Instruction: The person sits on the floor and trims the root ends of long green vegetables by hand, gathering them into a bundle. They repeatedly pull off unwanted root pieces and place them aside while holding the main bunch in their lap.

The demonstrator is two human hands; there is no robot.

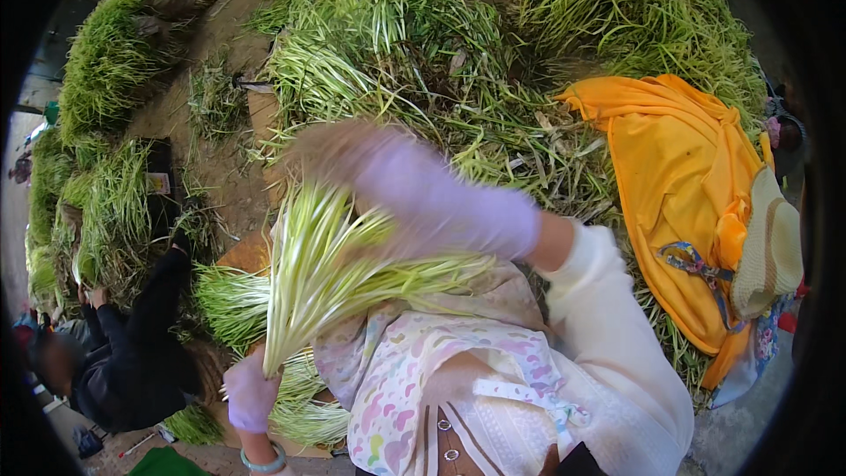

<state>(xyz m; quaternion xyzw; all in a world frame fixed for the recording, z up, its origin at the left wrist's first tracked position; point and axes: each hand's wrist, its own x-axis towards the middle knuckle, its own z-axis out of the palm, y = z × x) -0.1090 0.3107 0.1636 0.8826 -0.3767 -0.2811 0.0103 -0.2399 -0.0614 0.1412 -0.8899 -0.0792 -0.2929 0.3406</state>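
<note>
My left hand (254, 391), in a lavender glove, grips a bunch of long chive-like stalks (301, 271) by its pale stem ends. The yellow-green leaves fan upward and to the right, across my lap. Above the bunch, my right hand (396, 178) is smeared by motion in its lavender glove. Its finger end is a brown blur, so I cannot tell whether it holds anything. Another sheaf of green stalks (231, 304) lies to the left of the held bunch. More pale stalks (310, 413) rest beside my left wrist, partly hidden by my patterned apron (390, 403).
A big heap of loose stalks (390, 39) with dry brown litter lies ahead. Another green pile (628, 6) stands at the far right. An orange cloth (681, 192) and a straw hat (770, 244) lie to my right. A person in dark clothes (142, 350) works at the left.
</note>
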